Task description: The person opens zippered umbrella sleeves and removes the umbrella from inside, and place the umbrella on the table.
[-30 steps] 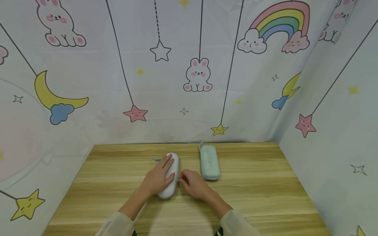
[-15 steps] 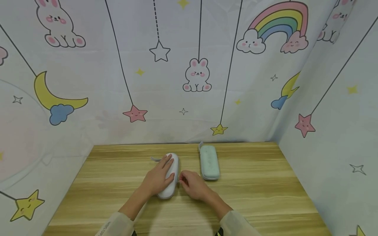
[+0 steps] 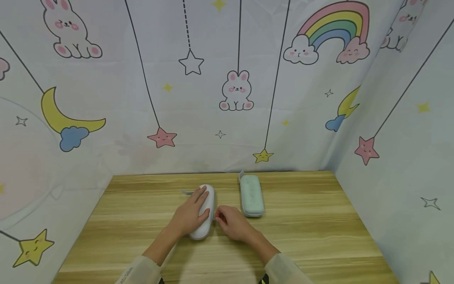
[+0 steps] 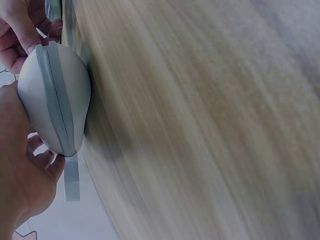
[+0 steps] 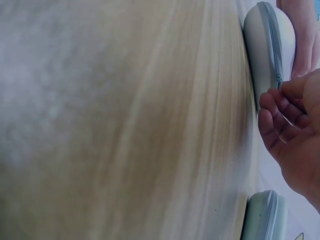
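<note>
A white zippered glasses case [image 3: 203,230] lies on the wooden table in the head view. My left hand [image 3: 188,215] holds it from the left, fingers across its top and thumb toward its right side. In the left wrist view, fingertips [image 4: 56,165] curl against the case's end, near a grey strap [image 4: 72,186]. My right hand [image 3: 233,223] is beside the case's right side with curled fingers. Its thumb and forefinger pinch at the zipper [image 5: 278,75] in the right wrist view; the pull itself is mostly hidden. The zipper line looks closed where visible.
A pale green zippered case [image 3: 252,196] with a strap lies to the right, just beyond my right hand. The wooden table [image 3: 305,221] meets a printed cloth backdrop [image 3: 198,154] at its far edge, and more cloth hangs at both sides.
</note>
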Tool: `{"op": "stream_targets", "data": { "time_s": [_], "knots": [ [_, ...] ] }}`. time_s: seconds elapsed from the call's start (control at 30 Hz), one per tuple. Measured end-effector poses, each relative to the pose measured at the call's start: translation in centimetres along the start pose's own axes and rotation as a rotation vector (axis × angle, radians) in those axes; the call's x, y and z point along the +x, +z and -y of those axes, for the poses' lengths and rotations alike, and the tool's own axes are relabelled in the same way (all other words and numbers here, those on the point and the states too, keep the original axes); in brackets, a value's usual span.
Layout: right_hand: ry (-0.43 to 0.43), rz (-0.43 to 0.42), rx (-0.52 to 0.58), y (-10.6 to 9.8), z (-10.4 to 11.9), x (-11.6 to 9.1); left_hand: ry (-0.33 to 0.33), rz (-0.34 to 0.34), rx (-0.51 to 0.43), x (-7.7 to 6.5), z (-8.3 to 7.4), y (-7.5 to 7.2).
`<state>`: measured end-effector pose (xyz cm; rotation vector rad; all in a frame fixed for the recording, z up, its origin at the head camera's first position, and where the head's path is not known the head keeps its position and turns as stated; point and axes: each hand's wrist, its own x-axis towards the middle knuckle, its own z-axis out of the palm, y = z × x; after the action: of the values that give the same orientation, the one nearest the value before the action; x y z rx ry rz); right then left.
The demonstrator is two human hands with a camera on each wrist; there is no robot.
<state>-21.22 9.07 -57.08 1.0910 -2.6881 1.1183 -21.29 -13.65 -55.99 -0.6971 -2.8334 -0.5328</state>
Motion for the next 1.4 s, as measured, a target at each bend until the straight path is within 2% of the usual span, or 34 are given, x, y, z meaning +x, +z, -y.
{"op": "stream_targets", "data": {
  "time_s": [0.57,1.4],
  "knots": [
    [-0.003,0.01,0.021,0.02,-0.01,-0.2,0.006,-0.016,-0.008,0.07,-0.2,-0.13],
    [0.05,0.029,0.06,0.49,-0.15,0.03,0.002,-0.015,-0.015,0.09,-0.25,-0.01]
  ]
}}
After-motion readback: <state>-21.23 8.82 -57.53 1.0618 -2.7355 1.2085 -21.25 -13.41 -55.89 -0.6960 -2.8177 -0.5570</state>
